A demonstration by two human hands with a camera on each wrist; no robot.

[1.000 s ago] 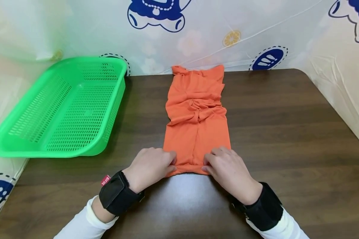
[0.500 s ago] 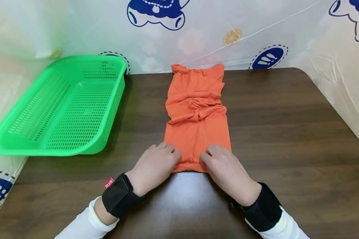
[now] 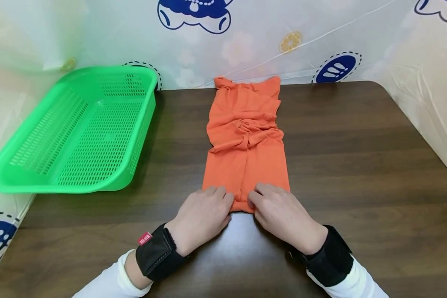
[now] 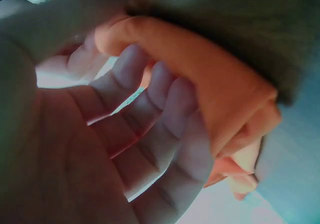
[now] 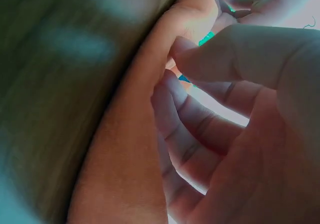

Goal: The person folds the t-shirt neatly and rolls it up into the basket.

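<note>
A long folded orange garment [image 3: 246,153] lies on the brown table, wrinkled across its middle, with its near edge turned up in a narrow fold. My left hand [image 3: 205,217] holds the left part of that near edge, fingers bent over it. In the left wrist view its fingertips [image 4: 175,97] lie against the orange fabric [image 4: 200,64], and the thumb's tip is hidden behind the fold. Close beside it, my right hand [image 3: 281,213] pinches the same edge farther right. Thumb and fingers meet at the fabric [image 5: 120,149] in the right wrist view.
A green perforated plastic basket [image 3: 108,180] stands at the back left, with nothing inside. Behind the table [image 3: 357,165] hangs a pale printed plastic sheet [image 3: 253,41], which also covers both sides. Black bands [image 3: 160,252] wrap both wrists.
My left hand has slid right along the garment's near edge, closer to the right hand. The right hand has barely moved. The view has shifted slightly.
</note>
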